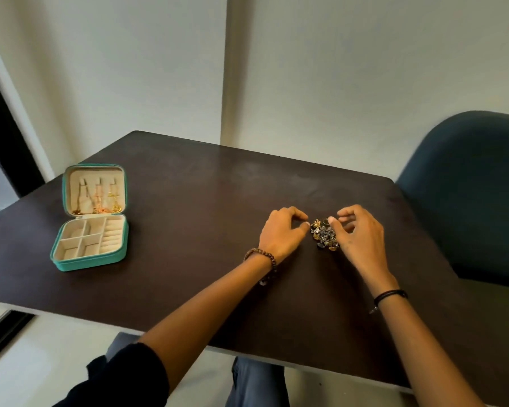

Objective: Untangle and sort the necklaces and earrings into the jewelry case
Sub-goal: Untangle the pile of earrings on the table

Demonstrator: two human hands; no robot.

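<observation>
Expect the earring pile [323,235] to be light and snag-prone; pinch single pieces at its edge. Left hand [282,230] at 9 o'clock, right hand [360,235] at 3 o'clock: both hands half-curled, grip indeterminate.

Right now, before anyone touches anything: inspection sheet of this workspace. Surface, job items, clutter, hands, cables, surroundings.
Surface: dark brown table, flat top.
Job's things: teal jewelry case open at the left of the table; gold necklaces hang in its lid; the base compartments look unfilled. A tangled jewelry pile lies right of centre.
Clutter: nothing seen.
Grippers: left hand curled at the pile's left edge; right hand curled at its right side. Cannot tell whether either pinches a piece.
Cables: nothing seen.
Surroundings: blue chair at the table's right; pale wall behind.
</observation>
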